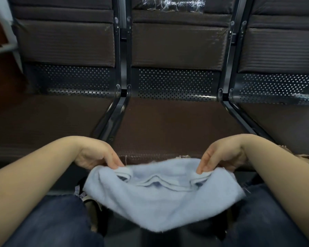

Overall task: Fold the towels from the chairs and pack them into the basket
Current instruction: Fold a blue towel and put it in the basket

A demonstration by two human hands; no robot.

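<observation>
A light blue towel (161, 198) hangs folded between my hands, over my lap and in front of the middle chair seat (177, 125). My left hand (98, 155) pinches the towel's upper left corner with its fingertips. My right hand (219, 155) pinches the upper right corner the same way. The towel's top edge sags in loose folds between the two hands, and its lower part droops to a point between my knees. No basket shows clearly; a dark shape lies under the towel.
A row of three dark brown padded chairs with black metal frames (118, 111) and perforated backs fills the view ahead. A frayed beige fabric edge (303, 157) shows at the right seat. A checkered cloth bit (78, 191) peeks out by my left knee.
</observation>
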